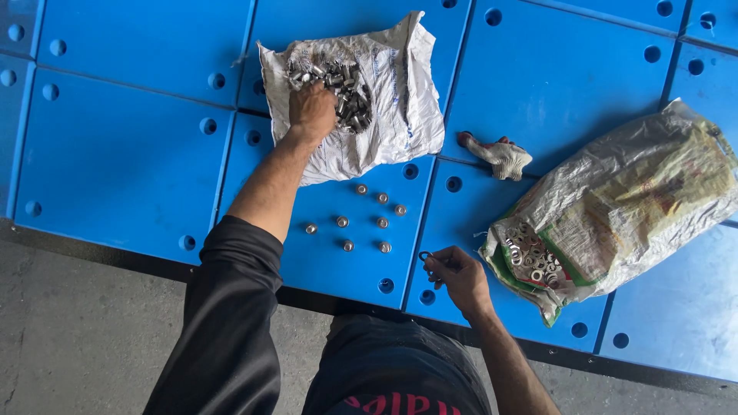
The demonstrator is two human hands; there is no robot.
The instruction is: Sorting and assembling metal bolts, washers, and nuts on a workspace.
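The left hand [311, 110] is closed into the nuts [338, 88] on the white sack [400, 100], while the right hand [460, 278], nearer the washers [530, 260], pinches one washer [425, 256].

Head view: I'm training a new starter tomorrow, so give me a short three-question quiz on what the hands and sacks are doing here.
1. True or false: the left hand is in the white sack of metal nuts.
2. What does the right hand pinch? A) a bolt B) a washer C) a glove
3. What lies between the two sacks on the blue panels?

Key: 1 true. 2 B; more washers spill from the printed sack. 3 a work glove.
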